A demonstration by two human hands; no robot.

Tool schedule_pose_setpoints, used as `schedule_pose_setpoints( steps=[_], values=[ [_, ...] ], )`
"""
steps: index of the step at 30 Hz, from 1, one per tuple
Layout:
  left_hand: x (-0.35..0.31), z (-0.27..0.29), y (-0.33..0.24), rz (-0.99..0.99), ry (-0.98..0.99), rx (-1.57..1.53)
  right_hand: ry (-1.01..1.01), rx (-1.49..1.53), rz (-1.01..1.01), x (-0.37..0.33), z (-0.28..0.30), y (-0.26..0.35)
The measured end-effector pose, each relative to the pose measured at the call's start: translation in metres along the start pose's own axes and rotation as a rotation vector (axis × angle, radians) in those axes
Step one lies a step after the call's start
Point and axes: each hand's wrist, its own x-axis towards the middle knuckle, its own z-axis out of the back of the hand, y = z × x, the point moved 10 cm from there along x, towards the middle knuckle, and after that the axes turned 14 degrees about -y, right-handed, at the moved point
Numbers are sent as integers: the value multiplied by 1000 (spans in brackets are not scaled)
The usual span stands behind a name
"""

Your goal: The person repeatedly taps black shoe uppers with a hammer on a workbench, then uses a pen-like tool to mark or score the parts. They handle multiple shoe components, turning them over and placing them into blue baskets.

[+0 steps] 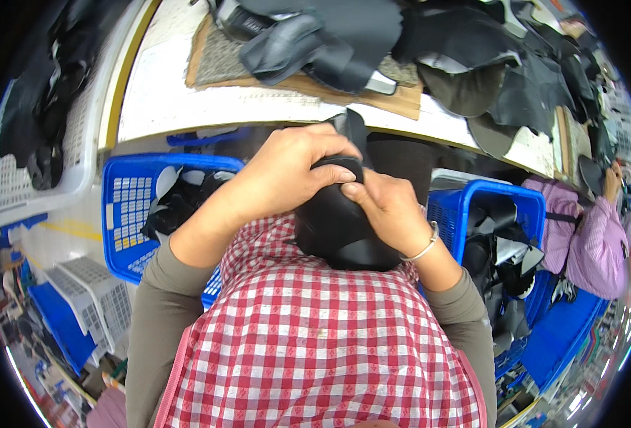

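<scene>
Leather piece (340, 225), black and curved, is sitting against the person's chest, just above the checked apron (315, 342) and below the table edge (187, 118). Its long axis is running roughly up and down, with a narrow tab poking up past the fingers toward the table.

Going left to right: a white crate (37, 178) with dark scraps is standing at the far left; next, a blue basket (126, 214) is holding black and white cut parts. The left hand (287, 171) is coming over the top of the piece, fingers curled down and gripping its upper edge. The right hand (383, 203), wearing one silver bangle, is pinching the same edge from the side, thumb meeting the left thumb. Both hands are clamping the piece, so it is lying directly under and between the fingers; neither hand is nearer than the other. Further right, a second blue basket (504, 207) is holding more dark parts, and a co-worker's striped pink sleeve (601, 242) is showing at the rim.

Counted: one piece in hand, two hands on it, two blue baskets, one white crate, and many loose black pieces heaped on the table.
</scene>
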Motion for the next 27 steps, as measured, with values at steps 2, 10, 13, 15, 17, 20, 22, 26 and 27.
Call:
schedule_pose_setpoints(
  steps=[2,10,13,15,17,20,22,26,27],
  values=[
    [0,-8,-9,-126,-44,120,-67,-121,142,-1,3,11],
    [-11,0,27,310,-34,-71,30,126,-58,-8,6,-13],
    [-18,2,29,350,27,-249,-10,36,-64,-10,17,-22],
    [-18,4,27,295,17,-271,7,-55,-103,-9,13,-28],
    [-19,3,32,324,-19,-267,-136,86,6,-1,18,-11],
    [-22,1,36,288,-83,-165,-302,147,108,5,16,5],
    [-27,3,38,239,-205,-118,-239,33,7,2,2,-9],
    [-43,9,45,167,-442,-144,-229,-15,-2,-15,6,-10],
    [-48,16,55,241,-507,-186,-179,-1,-62,-20,7,-10]
  ],
)
